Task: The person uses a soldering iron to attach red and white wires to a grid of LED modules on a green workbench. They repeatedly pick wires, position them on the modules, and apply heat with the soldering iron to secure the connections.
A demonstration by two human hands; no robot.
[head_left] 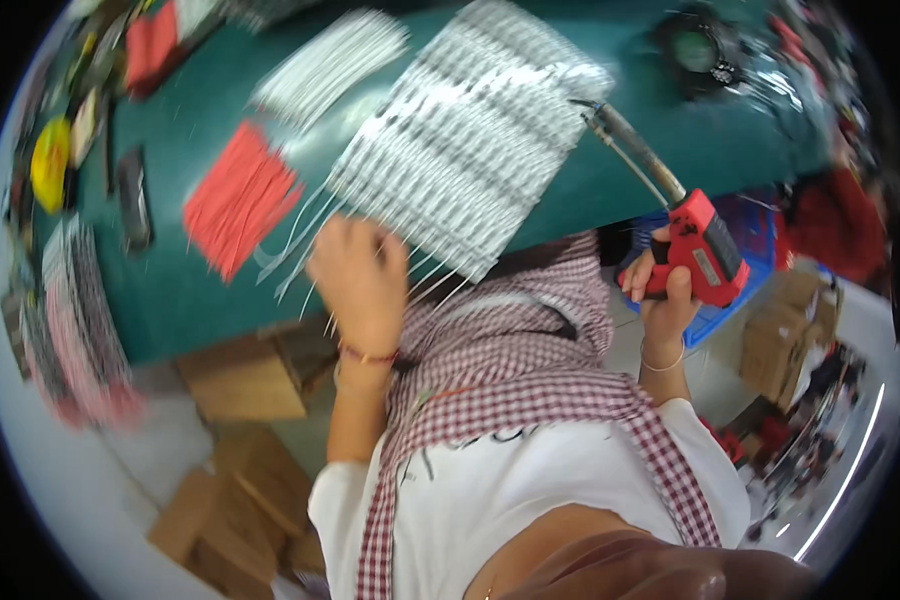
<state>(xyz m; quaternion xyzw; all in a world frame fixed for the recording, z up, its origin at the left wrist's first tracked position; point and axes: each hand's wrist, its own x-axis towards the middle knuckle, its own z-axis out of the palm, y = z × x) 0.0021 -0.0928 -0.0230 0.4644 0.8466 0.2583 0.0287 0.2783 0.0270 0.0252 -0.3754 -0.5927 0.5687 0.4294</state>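
My right hand grips a red soldering gun by its handle. The gun's long metal barrel points up and left, its tip beside the right edge of a wide layer of white wires. Dark bands run across these wires, which lie side by side on the green table. At the layer's lower left corner my left hand is closed, fingers curled down among loose white wire ends; its fingertips are hidden. Left of that hand lies a bundle of red wires, and above it a bundle of plain white wires.
The green table carries a black round object at the far right. Along the left side are a yellow item and a dark tool. A blue crate stands below the right edge; cardboard boxes are on the floor.
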